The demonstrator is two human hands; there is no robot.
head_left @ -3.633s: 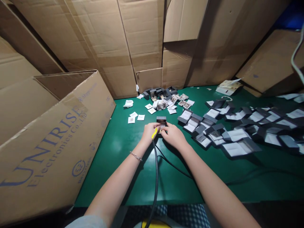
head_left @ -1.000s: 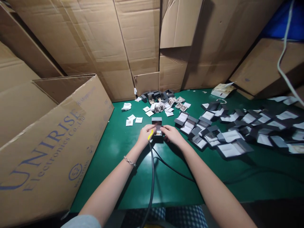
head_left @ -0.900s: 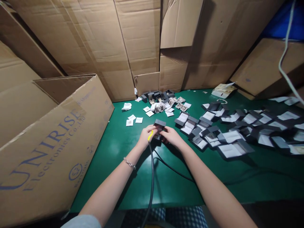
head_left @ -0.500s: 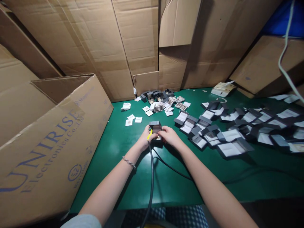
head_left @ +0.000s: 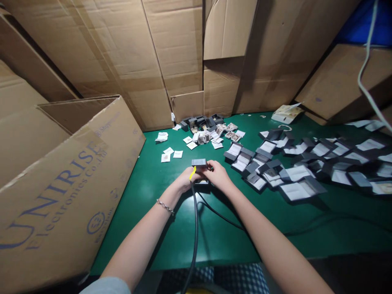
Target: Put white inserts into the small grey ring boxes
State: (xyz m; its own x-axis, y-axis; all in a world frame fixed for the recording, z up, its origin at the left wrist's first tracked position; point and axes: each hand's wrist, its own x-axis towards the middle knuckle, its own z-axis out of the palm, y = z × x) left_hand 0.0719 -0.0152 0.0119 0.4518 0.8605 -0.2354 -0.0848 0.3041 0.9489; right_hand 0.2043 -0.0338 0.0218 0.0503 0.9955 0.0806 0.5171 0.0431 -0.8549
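Observation:
Both hands meet at the middle of the green table point(head_left: 171, 241). My left hand point(head_left: 185, 181) and my right hand point(head_left: 217, 174) are closed around a small dark grey hinged box point(head_left: 199, 163), its lid lowered almost flat over the base. A black cable with a yellow tip point(head_left: 192, 173) hangs from near the camera and crosses in front of my left hand. A thin bracelet point(head_left: 165, 206) sits on my left wrist.
A large printed cardboard carton point(head_left: 61, 179) lies at the left. Cardboard sheets point(head_left: 177, 53) wall the back. Several open grey boxes point(head_left: 284, 171) spread over the right side; a pile of small boxes and packets point(head_left: 208, 128) and loose white cards point(head_left: 171, 154) lie behind.
The small box stood open with its lid upright; the lid has since swung down toward the base between my hands. Both hands stayed in place.

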